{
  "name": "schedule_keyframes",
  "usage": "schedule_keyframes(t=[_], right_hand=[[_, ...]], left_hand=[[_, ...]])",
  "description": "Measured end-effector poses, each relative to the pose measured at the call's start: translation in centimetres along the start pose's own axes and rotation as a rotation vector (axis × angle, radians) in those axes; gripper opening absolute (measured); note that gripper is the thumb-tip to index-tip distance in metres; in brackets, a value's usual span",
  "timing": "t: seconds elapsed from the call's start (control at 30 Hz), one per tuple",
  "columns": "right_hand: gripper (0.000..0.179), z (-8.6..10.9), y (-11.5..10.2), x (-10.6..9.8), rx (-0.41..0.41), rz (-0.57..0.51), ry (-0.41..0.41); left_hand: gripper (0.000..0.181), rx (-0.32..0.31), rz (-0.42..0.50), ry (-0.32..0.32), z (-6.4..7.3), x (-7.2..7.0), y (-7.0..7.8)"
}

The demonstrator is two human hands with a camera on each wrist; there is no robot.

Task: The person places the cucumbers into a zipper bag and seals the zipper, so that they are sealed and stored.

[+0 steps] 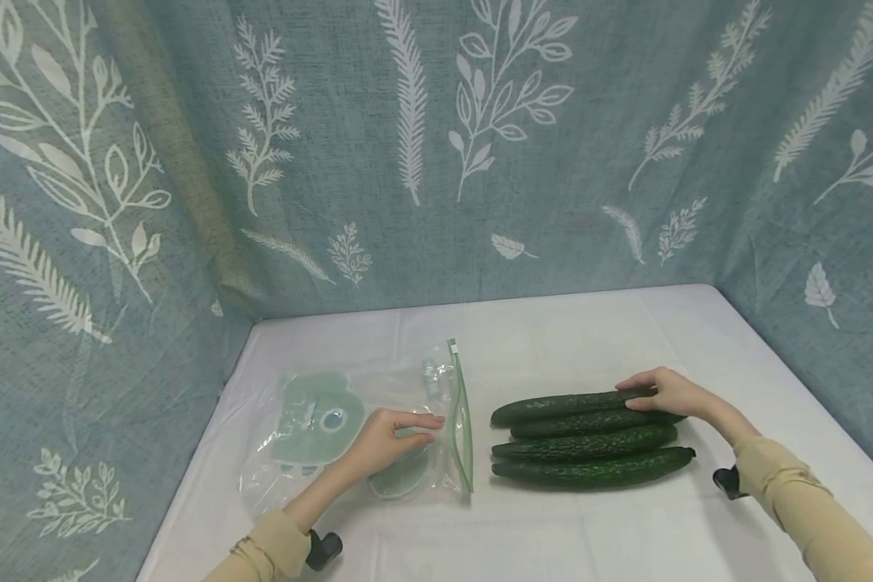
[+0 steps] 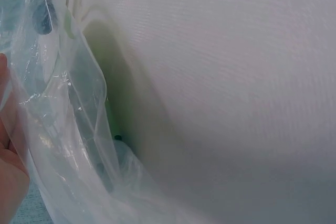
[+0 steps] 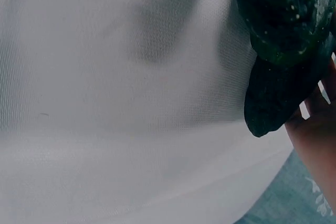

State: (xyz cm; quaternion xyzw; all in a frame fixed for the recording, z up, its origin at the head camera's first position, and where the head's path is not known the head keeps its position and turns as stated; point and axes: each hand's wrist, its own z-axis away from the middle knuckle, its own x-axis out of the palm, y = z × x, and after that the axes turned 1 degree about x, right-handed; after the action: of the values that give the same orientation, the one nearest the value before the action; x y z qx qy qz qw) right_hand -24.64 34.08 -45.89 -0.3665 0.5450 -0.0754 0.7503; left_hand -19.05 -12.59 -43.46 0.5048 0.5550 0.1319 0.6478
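Bag (image 1: 320, 428): thin clear plastic, glossy, creased; zip (image 1: 469, 440) in smooth plastic. Cucumbers (image 1: 589, 444): rough, pimpled skin, faint sheen. Counter (image 1: 553, 339): covered in matt, fine-textured cloth. Curtain (image 1: 444, 250): matt woven cloth. Sleeves (image 1: 782, 485): matt cloth.

Head view: even, diffuse lighting. The tablecloth (image 1: 575, 533) between the left hand (image 1: 389, 440) and right hand (image 1: 676, 394) is pale; the curtain (image 1: 407, 250) beyond them is duller. Fine glare streaks mark the plastic bag (image 1: 402, 392) beneath the left hand. Soft shadows fall along the near side of the cucumbers (image 1: 589, 444) by the right hand and beside the right sleeve (image 1: 778, 477). Wide-angle stretching shows towards the outer edges. Left wrist view: dim and hazy, with glints on the bag beside the hand and a broad, blurred shadow along it. Right wrist view: dim and cool; the cucumbers beside the hand darken almost to black, and nearby shadows have blurred edges.
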Motion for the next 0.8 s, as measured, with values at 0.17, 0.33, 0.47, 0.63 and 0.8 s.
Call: schedule_keyframes(t=[0.17,0.33,0.47,0.63,0.8], right_hand=[[0.042,-0.1,-0.7,0.3,0.046,-0.001,-0.015],[0.04,-0.2,-0.5,0.3,0.051,-0.017,-0.043],[0.041,-0.3,-0.4,0.3,0.062,-0.035,-0.055],[0.04,-0.3,-0.7,0.4,0.072,-0.043,-0.054],[0.039,-0.3,-0.6,0.5,0.088,-0.05,-0.052]], left_hand=[[0.023,0.002,0.004,0.004,-0.4,0.7,-2.2],[0.024,0.013,0.007,-0.001,-0.7,1.0,-3.5],[0.023,0.033,-0.001,0.003,-0.7,0.9,-3.6],[0.023,0.027,-0.002,0.006,-0.7,0.9,-3.6],[0.024,0.016,0.003,0.003,-0.7,0.9,-3.6]])
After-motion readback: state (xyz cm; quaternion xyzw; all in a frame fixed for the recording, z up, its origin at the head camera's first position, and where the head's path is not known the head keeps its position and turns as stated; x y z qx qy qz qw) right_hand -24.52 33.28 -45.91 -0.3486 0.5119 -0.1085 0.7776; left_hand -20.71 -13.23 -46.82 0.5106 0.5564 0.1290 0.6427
